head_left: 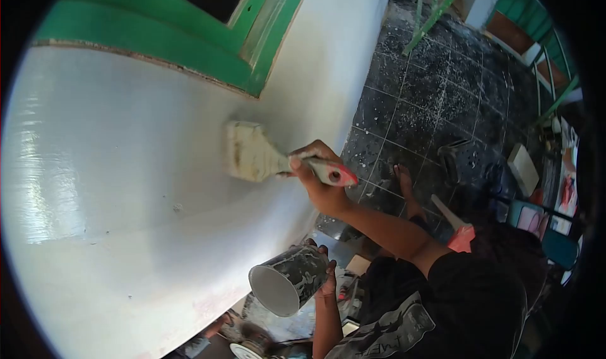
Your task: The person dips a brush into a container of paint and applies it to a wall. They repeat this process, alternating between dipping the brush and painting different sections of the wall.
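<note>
My right hand [323,185] is closed round the handle of a wide paintbrush [255,154]. The handle is whitish with a red end and a hole in it, and the pale bristles are at the white wall [145,169]. The wall has a wet-looking shine at its left. Lower down, my left hand [325,277] grips a grey, paint-smeared cup [297,280], tilted so that its pale inside faces the wall. What the cup holds, if anything, I cannot make out. Above the brush is a green window frame [164,40].
Dark floor tiles [416,116] with white spatter run along the wall's right side. Green poles [435,21] stand at the far end. A bare foot [403,176], a pale block [522,169] and assorted items lie to the right. More clutter and a round white rim [243,351] sit below.
</note>
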A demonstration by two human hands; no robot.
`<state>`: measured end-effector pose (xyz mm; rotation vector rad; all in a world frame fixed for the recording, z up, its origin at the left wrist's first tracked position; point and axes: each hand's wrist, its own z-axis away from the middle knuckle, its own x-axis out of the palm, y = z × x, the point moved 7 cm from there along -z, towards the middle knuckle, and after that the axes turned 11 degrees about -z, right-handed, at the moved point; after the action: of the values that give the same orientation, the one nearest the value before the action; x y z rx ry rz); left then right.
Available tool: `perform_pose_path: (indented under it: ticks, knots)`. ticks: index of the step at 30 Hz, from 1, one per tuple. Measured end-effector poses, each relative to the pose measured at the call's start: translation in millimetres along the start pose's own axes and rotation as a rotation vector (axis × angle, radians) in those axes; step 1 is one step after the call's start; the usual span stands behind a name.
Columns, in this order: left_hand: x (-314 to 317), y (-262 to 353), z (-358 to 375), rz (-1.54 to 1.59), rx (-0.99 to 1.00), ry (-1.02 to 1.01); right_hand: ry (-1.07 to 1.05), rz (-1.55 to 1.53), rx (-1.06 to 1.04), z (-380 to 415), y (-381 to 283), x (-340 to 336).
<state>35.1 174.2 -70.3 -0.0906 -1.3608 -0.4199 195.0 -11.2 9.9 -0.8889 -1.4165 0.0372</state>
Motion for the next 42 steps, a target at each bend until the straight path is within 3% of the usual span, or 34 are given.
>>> perform_pose_path:
  ticks: [4,6,11,14,17,21,26,29,31,36,39,42]
  knots:
    - [-30.4,-8.3,-0.2,0.014,0.053,0.069,-0.097,0.136,-0.078,-0.8,27.4,-29.6]
    - [-36.6,-13.4,-6.6,0.021,0.068,0.096,0.139,-0.074,0.075,-4.9,77.9,-93.9]
    - [-52.0,-17.3,-9.2,-0.010,0.055,0.134,0.563,0.105,0.156,6.1,165.1,-265.5]
    - [-67.4,-17.6,-7.9,-0.011,0.066,0.193,0.672,0.209,0.065,1.1,194.1,-308.0]
    - [-60.0,-24.1,-14.4,0.006,0.074,0.237,0.458,0.384,0.023,-29.0,191.1,-272.1]
    - [-50.7,-28.8,-25.1,0.008,0.022,0.209,0.402,0.118,0.113,-49.5,86.2,-152.8]
    - [-37.8,-37.9,-41.2,-0.040,-0.041,0.093,0.219,-0.335,0.132,-47.8,18.9,-89.9]
    - [-36.0,-38.5,-47.6,-0.044,-0.053,0.091,0.261,-0.233,0.137,-48.2,65.5,-129.5]
    - [-34.0,-37.7,-44.6,-0.053,-0.057,0.108,0.385,-0.223,0.120,-38.1,125.8,-199.4]
    - [-41.4,-42.1,-44.8,-0.055,-0.066,0.142,0.646,0.179,0.078,-13.9,176.5,-320.7]
    - [-50.6,-44.3,-45.7,-0.050,-0.076,0.149,0.584,0.288,-0.027,-36.1,185.7,-322.9]
    - [-45.1,-46.8,-50.1,-0.039,-0.093,0.134,0.452,0.658,0.130,-77.3,119.2,-229.8]
